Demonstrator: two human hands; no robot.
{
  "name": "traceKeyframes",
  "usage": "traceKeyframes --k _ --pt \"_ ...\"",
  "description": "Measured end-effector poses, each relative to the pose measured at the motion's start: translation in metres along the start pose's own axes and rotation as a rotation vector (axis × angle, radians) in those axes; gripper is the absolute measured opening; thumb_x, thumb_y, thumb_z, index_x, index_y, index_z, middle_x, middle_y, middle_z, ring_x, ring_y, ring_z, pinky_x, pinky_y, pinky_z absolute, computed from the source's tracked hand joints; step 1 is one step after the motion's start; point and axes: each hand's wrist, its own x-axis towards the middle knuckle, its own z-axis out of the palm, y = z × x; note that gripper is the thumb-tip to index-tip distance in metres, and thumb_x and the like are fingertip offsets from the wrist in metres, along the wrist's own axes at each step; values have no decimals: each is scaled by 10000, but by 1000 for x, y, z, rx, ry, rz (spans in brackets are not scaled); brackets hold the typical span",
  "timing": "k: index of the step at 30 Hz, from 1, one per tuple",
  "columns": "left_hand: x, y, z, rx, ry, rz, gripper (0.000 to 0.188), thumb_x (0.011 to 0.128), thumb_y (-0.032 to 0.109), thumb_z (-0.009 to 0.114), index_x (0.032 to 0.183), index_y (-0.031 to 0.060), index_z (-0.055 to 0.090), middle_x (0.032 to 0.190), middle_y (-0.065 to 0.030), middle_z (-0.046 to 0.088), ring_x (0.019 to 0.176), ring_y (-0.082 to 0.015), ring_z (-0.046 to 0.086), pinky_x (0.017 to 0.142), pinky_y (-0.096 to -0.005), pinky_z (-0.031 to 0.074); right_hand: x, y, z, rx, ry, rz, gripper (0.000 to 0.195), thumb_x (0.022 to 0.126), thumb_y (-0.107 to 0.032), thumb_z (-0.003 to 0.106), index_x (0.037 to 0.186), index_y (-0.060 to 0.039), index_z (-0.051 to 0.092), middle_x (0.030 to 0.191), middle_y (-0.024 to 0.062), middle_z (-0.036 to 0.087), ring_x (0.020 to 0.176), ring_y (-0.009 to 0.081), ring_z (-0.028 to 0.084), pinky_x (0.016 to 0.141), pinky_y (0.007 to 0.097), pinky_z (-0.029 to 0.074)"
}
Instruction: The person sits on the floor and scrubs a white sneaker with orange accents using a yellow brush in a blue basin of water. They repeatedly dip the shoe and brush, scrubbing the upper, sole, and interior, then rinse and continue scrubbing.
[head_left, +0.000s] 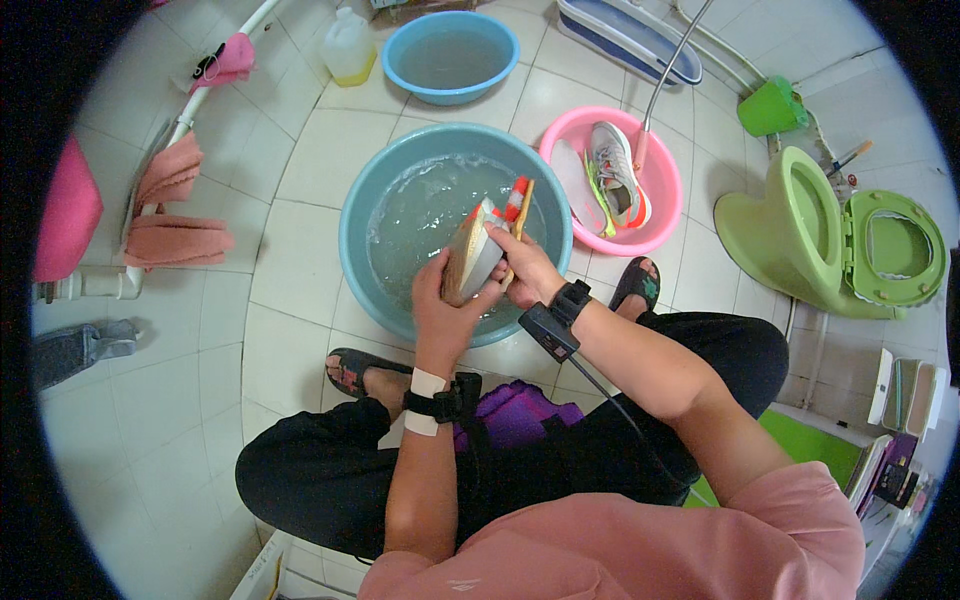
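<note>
A grey sneaker (480, 259) with a pale, yellowish sole edge is tilted over the large teal basin (351, 247). My left hand (450, 300) grips one end of the shoe from the near left side. On the other side, my right hand (531, 262) has its thumb on the shoe and its fingers around the wooden handle of a brush (525, 210). Red and white bristles show at the brush's far end. Cloudy water (412, 217) with some foam lies in the basin below. My fingers hide part of the shoe and the handle.
A pink basin (670, 202) holds another sneaker (615, 165) and insoles, with a metal-stemmed tool (664, 75) leaning in. Behind stands a blue basin (391, 71) of dark water beside a jug (349, 49) of yellow liquid. A green toilet (772, 225) is at right. A cable runs from my right wrist.
</note>
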Motion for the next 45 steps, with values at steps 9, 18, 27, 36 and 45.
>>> traceKeyframes --k 9,18,27,36,45 --pt "27 38 -100 -240 -13 -284 487 911 254 815 1303 -3 682 1190 -102 717 1036 -192 681 859 -342 573 -8 -45 -32 -688 103 -314 423 915 -433 810 1063 -97 600 765 -41 556 559 50 462 471 222 338" --pt "33 -8 -98 -681 -68 -276 602 1020 488 635 1422 44 577 1269 -123 693 1072 -243 696 854 -393 594 -1 -34 -95 -417 -277 68 649 989 -541 676 1364 -20 584 1136 53 702 946 121 671 758 255 548" --pt "47 -24 -24 -747 216 -477 697 1024 533 614 1462 6 487 1308 -85 629 1174 -233 612 1013 -415 495 -27 -8 -76 -238 -272 2 649 956 -326 778 1440 -12 482 1299 116 664 1045 178 709 847 318 614" --pt "24 1 21 -806 136 -568 626 970 477 731 1269 -63 631 1196 -136 696 1059 -231 676 908 -344 534 -31 34 -47 -499 115 -354 538 856 -231 894 1162 -20 506 1030 30 605 911 112 610 808 285 544" --pt "32 -4 31 -605 106 -528 667 971 438 739 1329 -111 613 1242 -174 698 1094 -235 674 938 -365 519 -35 46 -43 -659 -29 -267 617 837 -337 903 1177 20 533 1006 38 613 849 116 597 719 270 536"
